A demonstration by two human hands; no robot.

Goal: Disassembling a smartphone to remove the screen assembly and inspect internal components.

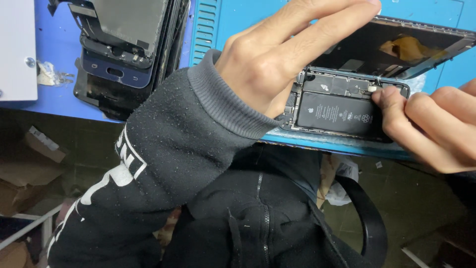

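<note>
An opened smartphone body [342, 110] lies on the blue work mat [248, 20], its black battery and inner parts exposed. Its screen panel [396, 49] is lifted and tilted up behind it. My left hand [277, 54] reaches across from the left, fingers stretched along the raised screen's edge and thumb side against the phone's left end. My right hand [426, 124] rests on the phone's right end, a fingertip pressing near the top right corner of the battery. Dark sleeves cover both arms.
A stack of dismantled phone screens and frames [124, 44] sits at the upper left on the blue bench. A white box [17, 49] stands at the far left. Below the bench edge are cardboard pieces [29, 168] and a black strap [367, 213].
</note>
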